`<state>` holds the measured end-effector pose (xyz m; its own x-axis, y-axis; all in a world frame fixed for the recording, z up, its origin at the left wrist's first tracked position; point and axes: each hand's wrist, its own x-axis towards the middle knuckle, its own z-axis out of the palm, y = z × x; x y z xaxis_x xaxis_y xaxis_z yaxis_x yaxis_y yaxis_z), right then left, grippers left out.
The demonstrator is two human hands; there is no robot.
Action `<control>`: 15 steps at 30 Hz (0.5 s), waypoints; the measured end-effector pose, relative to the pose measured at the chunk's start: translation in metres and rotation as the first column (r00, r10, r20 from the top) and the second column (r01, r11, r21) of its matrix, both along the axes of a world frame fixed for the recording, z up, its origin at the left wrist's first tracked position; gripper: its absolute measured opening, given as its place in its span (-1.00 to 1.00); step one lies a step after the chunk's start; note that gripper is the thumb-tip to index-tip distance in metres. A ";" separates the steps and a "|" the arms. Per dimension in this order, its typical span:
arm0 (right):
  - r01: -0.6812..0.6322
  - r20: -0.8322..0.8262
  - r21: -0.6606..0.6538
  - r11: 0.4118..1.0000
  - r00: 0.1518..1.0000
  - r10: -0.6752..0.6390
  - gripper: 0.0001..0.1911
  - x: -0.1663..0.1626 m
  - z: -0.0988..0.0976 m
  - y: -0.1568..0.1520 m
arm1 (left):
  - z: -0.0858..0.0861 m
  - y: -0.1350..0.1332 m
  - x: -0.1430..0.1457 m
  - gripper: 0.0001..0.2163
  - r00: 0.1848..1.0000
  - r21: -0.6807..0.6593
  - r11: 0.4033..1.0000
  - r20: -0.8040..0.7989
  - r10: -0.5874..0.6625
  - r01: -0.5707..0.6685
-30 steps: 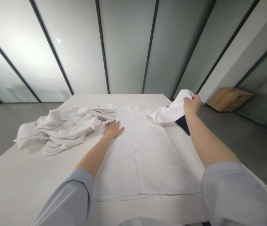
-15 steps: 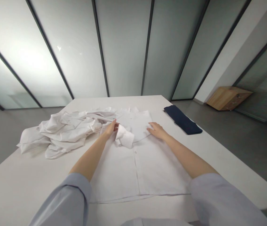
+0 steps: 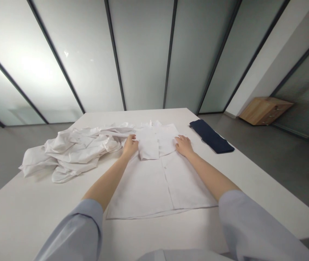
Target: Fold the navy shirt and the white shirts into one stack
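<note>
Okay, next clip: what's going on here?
A person is handling a white, button-front cloth shirt spread out on a smooth white table. The left hand is at its left side and the right hand at its right; whether either grips the cloth is hard to tell. One white sleeve lies folded across the front. A crumpled heap of white cloth sits to the left, and a flat, dark navy cloth lies to the right.

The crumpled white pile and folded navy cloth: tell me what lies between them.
In the head view, the white shirt lies between the crumpled pile and navy cloth, with the left hand and right hand at opposite edges.
</note>
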<state>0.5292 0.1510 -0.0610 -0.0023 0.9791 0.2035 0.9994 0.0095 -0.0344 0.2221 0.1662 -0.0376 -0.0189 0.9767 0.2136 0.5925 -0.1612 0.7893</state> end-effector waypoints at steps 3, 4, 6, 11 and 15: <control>-0.072 -0.029 0.015 0.997 0.997 0.073 -0.58 -0.008 -0.001 -0.005 | 0.003 -0.010 0.008 -0.52 0.938 0.151 0.964 -0.303 -0.167 0.220; -0.078 -0.040 -0.001 0.997 0.996 0.078 -0.59 -0.009 -0.001 -0.006 | 0.004 -0.014 0.011 -0.43 0.882 0.122 0.944 -0.409 -0.234 0.307; -0.079 -0.052 -0.021 0.997 0.996 0.078 -0.61 -0.010 -0.001 -0.007 | 0.004 -0.019 0.017 -0.27 0.766 0.004 0.919 -0.554 -0.326 0.393; -0.085 -0.056 -0.008 0.996 0.995 0.085 -0.61 -0.009 0.001 -0.007 | 0.002 -0.016 0.024 -0.49 0.761 -0.073 0.944 -0.573 -0.304 0.323; -0.082 -0.053 -0.018 0.996 0.995 0.081 -0.61 -0.010 0.001 -0.007 | 0.011 -0.008 0.016 -0.73 0.947 -0.001 0.962 -0.174 -0.271 0.275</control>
